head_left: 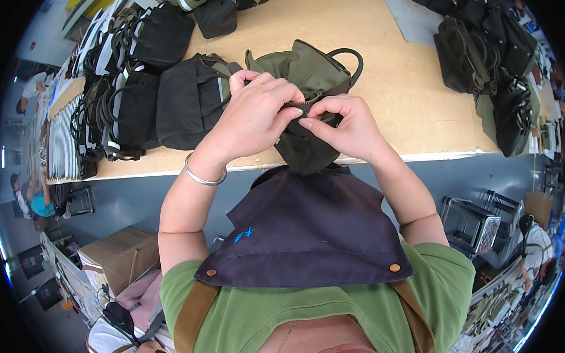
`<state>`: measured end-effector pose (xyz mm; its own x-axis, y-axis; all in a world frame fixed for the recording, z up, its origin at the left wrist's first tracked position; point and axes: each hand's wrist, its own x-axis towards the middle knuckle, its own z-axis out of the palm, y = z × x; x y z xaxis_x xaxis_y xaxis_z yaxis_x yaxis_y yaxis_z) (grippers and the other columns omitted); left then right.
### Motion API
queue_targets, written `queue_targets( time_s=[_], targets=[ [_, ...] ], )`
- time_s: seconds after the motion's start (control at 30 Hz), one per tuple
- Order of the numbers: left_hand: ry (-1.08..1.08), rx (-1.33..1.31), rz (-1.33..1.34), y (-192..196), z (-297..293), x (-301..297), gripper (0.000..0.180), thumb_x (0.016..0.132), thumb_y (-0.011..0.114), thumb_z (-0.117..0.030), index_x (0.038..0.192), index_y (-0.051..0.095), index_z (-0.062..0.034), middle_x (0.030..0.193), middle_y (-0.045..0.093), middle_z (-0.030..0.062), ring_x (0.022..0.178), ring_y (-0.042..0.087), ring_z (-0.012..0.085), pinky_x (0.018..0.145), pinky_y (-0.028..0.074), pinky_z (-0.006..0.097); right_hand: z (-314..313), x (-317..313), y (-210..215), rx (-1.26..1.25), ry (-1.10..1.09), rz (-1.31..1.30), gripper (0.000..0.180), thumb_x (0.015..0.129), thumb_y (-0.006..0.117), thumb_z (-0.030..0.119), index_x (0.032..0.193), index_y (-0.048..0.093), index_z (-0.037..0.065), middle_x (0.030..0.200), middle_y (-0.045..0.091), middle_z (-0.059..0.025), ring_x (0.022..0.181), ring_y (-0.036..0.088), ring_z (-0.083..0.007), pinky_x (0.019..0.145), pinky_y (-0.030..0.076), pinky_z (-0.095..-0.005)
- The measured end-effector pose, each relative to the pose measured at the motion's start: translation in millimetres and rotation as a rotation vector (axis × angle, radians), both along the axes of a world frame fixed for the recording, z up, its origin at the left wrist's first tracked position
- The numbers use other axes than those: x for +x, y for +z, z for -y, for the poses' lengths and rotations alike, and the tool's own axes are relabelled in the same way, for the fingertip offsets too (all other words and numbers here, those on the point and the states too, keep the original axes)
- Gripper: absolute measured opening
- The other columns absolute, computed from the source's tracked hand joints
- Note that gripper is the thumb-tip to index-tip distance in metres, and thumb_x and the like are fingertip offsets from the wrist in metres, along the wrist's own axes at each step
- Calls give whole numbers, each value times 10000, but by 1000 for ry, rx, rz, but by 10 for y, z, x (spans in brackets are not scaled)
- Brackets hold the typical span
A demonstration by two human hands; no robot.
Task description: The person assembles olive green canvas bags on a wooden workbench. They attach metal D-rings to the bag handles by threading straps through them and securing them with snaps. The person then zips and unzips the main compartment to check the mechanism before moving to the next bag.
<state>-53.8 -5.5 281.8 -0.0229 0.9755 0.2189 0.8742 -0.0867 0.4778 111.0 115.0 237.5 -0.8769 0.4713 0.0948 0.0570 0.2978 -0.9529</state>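
- Left hand (259, 109) and right hand (350, 125): fingertips close together, each pinching the olive bag (316, 64) along its zippered opening.
- Tan surface (411, 110) under the bag, which lies at its near edge.
- Black backpack (182, 108) just left of the bag.
- Metal-toothed zipper (302, 103) between the hands.
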Motion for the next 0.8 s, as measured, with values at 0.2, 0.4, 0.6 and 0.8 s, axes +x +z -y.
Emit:
queue_targets(
  time_s=[0.2, 0.4, 0.6, 0.8],
  targets=[
    [-7, 49, -25, -52, 33, -50, 117, 796, 701, -134, 883, 637, -91, 797, 545, 7, 852, 502, 196, 905, 254, 370, -378, 81, 216, 738, 251, 248, 351, 633, 830, 262, 877, 683, 58, 833, 654, -73, 814, 639, -273, 707, 504, -377],
    [39, 56, -83, 69, 171, -314, 168, 751, 728, -123, 895, 643, -105, 877, 565, -1, 929, 498, 201, 898, 260, 384, -360, -42, 434, 622, 365, 242, 381, 618, 836, 244, 859, 651, 14, 810, 630, -118, 817, 618, -317, 721, 494, -399],
    [28, 213, -220, 69, 191, 81, 355, 717, 740, -119, 1048, 612, -139, 981, 620, -8, 918, 541, 201, 796, 386, 331, -387, -127, 540, 483, 487, 294, 308, 667, 805, 173, 866, 648, -3, 800, 637, -141, 758, 621, -302, 679, 496, -373],
    [-46, 125, 173, -82, 121, 104, 176, 798, 687, -65, 939, 584, -46, 832, 610, 62, 799, 573, 271, 702, 468, 375, -628, -166, 567, 168, 637, 443, 162, 850, 669, 119, 954, 683, -4, 731, 634, -67, 628, 599, -136, 564, 492, -283]
  ],
)
